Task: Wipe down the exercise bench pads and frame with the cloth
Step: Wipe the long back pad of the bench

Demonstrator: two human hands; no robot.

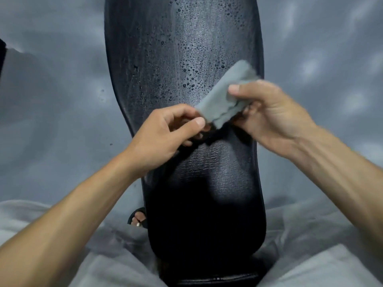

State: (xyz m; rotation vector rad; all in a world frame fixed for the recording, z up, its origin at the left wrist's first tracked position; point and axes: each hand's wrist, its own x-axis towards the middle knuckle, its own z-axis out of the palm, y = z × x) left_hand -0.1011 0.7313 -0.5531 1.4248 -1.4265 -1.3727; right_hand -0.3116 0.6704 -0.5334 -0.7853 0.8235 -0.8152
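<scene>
Two hands hold one small grey cloth (226, 96) just above the black bench. The left hand (165, 137) pinches the near corner between thumb and fingers, and the right hand (267, 112) pinches the far side, thumb on top. The cloth looks folded, and it sits over the gap where the long back pad (165, 48) meets the seat pad (205, 204). I think the person is getting the cloth ready, not wiping yet. Many water drops (190, 79) sit on the back pad, mostly in the middle and on the right. The next move probably needs the cloth pressed flat on the wet part and pushed up along it. The pad is long and narrow, so the cloth could slip off its round side edges. There is open grey floor (51, 100) on both sides. A foot in a sandal (137, 218) stands close by the seat's left edge.
</scene>
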